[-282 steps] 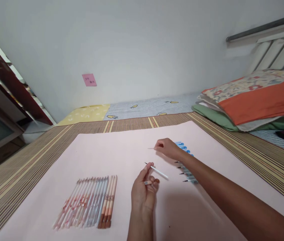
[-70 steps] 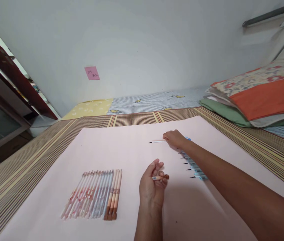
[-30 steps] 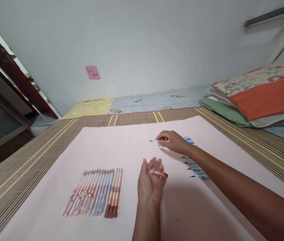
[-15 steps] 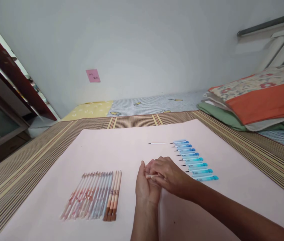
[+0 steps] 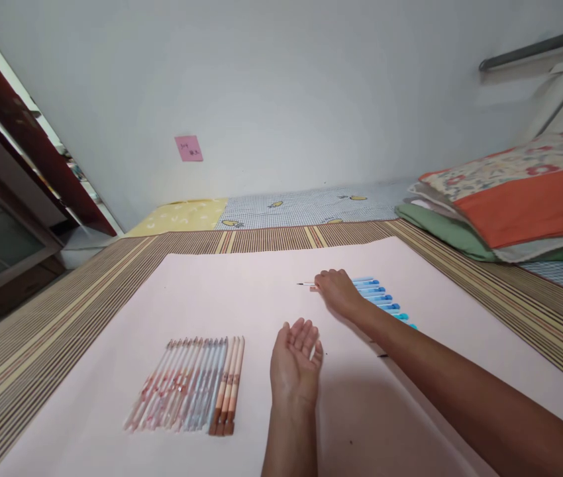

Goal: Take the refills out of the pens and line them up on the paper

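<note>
My left hand (image 5: 295, 354) rests palm up on the pink sheet (image 5: 212, 305), fingers apart and empty. My right hand (image 5: 338, 291) reaches forward with its fingers closed on a short pinkish pen piece (image 5: 313, 289), set down beside a thin white refill (image 5: 305, 284) with a dark tip. Just right of that hand lies a row of several blue pen parts (image 5: 383, 303), partly hidden by my forearm. At the left of the sheet lies a tight row of several pens (image 5: 189, 391), pink, pale blue and brown.
The sheet lies on a striped mat (image 5: 38, 331) over a bed. Folded bedding with an orange pillow (image 5: 520, 199) is stacked at the right. A dark wooden cabinet (image 5: 8, 199) stands at the left, and a pink note (image 5: 188, 148) is stuck on the wall.
My right hand took the short pen piece out of my left palm and carried it forward beside the refill. My left hand now lies open and empty.
</note>
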Demonstrator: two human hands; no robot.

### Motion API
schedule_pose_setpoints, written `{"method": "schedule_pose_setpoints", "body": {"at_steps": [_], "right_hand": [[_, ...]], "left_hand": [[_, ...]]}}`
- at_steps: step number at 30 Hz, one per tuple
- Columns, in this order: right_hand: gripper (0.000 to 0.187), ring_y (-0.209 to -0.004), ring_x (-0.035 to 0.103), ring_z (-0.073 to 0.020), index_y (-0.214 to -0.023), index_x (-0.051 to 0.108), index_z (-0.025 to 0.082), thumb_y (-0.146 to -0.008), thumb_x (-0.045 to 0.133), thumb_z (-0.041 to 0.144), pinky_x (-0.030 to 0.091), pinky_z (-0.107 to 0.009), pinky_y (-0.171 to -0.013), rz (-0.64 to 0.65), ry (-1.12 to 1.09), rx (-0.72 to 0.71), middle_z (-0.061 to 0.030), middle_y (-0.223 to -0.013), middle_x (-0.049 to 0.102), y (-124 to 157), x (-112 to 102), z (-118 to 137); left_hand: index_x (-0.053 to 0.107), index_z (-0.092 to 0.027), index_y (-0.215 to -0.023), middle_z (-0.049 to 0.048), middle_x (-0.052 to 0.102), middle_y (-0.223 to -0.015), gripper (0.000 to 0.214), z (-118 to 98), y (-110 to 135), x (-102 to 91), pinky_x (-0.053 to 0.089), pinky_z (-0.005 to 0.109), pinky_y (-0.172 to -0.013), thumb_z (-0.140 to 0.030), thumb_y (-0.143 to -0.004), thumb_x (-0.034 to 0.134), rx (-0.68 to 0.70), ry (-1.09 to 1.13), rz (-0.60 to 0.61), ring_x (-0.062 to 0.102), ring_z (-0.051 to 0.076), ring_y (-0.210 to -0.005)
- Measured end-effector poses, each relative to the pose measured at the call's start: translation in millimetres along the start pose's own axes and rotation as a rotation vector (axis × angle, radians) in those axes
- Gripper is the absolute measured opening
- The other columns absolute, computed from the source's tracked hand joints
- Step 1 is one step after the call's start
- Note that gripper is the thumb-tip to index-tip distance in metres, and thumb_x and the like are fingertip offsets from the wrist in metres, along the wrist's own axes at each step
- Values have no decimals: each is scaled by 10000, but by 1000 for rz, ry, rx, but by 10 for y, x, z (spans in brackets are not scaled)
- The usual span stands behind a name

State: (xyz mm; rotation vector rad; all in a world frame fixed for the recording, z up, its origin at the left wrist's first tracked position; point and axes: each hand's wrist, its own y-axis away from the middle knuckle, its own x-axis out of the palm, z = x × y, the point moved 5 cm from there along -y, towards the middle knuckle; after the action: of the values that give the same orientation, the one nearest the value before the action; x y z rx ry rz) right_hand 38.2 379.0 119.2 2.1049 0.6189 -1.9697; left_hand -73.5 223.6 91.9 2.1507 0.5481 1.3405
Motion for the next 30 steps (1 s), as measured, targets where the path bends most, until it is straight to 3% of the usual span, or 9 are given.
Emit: {"method": "schedule_pose_setpoints", "body": {"at_steps": [9,30], "right_hand": [[284,-1064,623,-269,-1076,678,147,-1020,400,129,347,-386,-896,-36,23,1,-173,-1122,702,-77,200,72],[283,-1038,597,-261,-1052,682,154,-1020,402,135,327,-381,-882,-64,-21,-29,-158,-1115,697,-88,197,33]], "left_hand": [[680,-102,-1038,178,684,-1249,239,32,-16,-14,553,216,-624,-299,-982,557,-10,-11,8,710,186,-957],[682,-113,-1021,180,691,-1221,202,58,-25,-13,542,215,-604,-266,-975,559,-9,-13,19,717,187,-940]]}}
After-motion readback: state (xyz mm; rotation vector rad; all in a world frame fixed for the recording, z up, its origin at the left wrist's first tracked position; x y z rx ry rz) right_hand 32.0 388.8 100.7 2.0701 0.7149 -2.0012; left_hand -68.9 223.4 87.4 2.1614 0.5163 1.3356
